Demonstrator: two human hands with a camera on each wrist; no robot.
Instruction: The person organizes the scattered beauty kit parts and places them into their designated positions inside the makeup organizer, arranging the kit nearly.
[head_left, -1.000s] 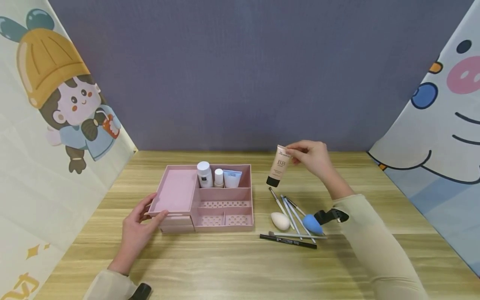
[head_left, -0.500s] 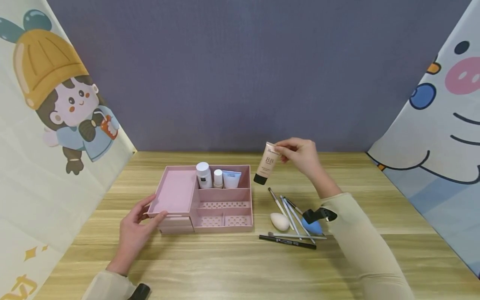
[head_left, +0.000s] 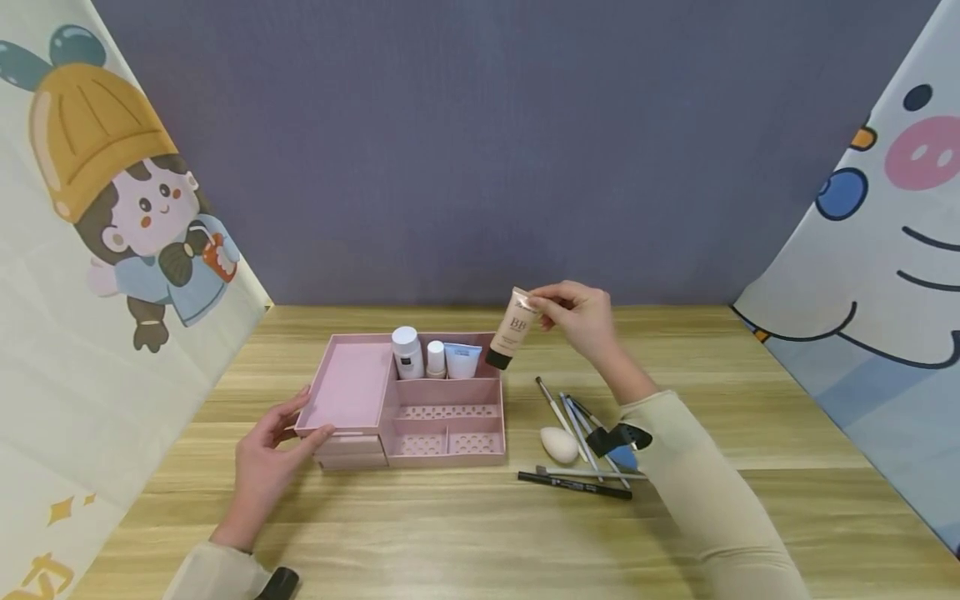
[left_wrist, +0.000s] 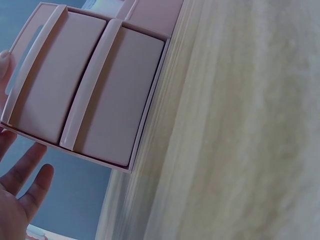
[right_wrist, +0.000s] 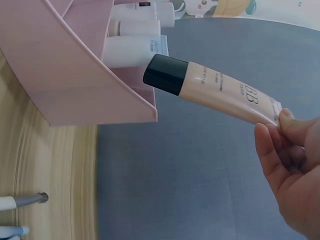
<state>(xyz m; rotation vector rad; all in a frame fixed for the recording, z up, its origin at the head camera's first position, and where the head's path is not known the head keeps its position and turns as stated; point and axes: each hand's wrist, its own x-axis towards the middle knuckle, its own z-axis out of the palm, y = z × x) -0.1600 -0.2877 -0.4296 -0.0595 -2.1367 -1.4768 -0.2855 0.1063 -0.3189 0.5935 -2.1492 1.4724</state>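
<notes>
Between thumb and fingers, my right hand (head_left: pixel 579 317) pinches the crimped end of a beige BB cream tube (head_left: pixel 513 328) (right_wrist: pixel 225 95). Its black cap points down and left, over the right end of the back compartment of a pink organizer (head_left: pixel 450 388). In that compartment stand a white bottle (head_left: pixel 407 353), a smaller white-capped bottle (head_left: pixel 436 359) and a pale blue tube (head_left: pixel 462 360). My left hand (head_left: pixel 273 437) holds the organizer's front left corner, thumb on the top edge. Two shut drawers (left_wrist: pixel 85 85) show in the left wrist view.
Right of the organizer lie a white makeup sponge (head_left: pixel 559 445), a blue sponge (head_left: pixel 624 456) partly behind the right wrist, several makeup brushes (head_left: pixel 582 425) and a black pen (head_left: pixel 574 485). A grey backdrop (head_left: pixel 480 150) rises behind the table.
My right hand has carried the BB cream tube leftward, from over the table beside the organizer to its back right compartment. The left hand keeps its hold on the corner.
</notes>
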